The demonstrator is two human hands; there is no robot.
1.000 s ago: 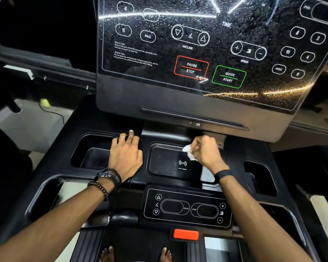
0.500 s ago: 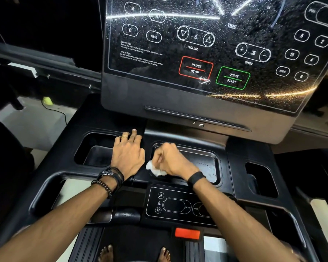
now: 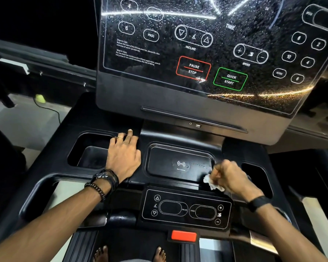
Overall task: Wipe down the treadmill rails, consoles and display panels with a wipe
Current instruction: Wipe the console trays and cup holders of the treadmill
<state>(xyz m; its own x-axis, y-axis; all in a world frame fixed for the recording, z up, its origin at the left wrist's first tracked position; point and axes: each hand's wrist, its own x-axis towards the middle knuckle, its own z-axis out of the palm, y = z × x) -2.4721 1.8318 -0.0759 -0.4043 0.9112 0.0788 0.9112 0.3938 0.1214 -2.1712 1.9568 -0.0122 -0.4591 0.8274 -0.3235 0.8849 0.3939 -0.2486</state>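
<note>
Two hands: both rest on the black treadmill console (image 3: 106,114), on either side of its middle tray.
Right hand: the right hand (image 3: 228,175) is clenched round a crumpled white wipe (image 3: 211,183), which sticks out below the fingers toward the left; it sits at the near right corner of the charging pad (image 3: 180,163) and the wipe touches the pad's rim there. A dark band is on that wrist.
Left hand: the left hand (image 3: 124,155) lies flat and released, palm down, fingers straight and pointing far, on the ridge between the left cup holder (image 3: 89,150) and the charging pad. A ring shows on one finger; a watch and beaded bracelets are on the wrist.
Charging pad: a recessed rectangle with a wireless symbol at its centre; small wet smears show on its right part, just left of the wipe.
Near control strip: the small control panel (image 3: 186,208) lies just near of the pad, with incline arrows on its left and plus and minus marks on its right. A red safety key (image 3: 184,235) sits nearer still.
Far panel: the display panel (image 3: 206,44) rises tilted beyond the tray, speckled all over with droplets, showing PAUSE STOP in a red box and QUICK START in a green one.
Right side: the right cup holder (image 3: 257,176) lies just right of the right hand.
Below: bare toes (image 3: 100,253) show on the belt at the near edge.
</note>
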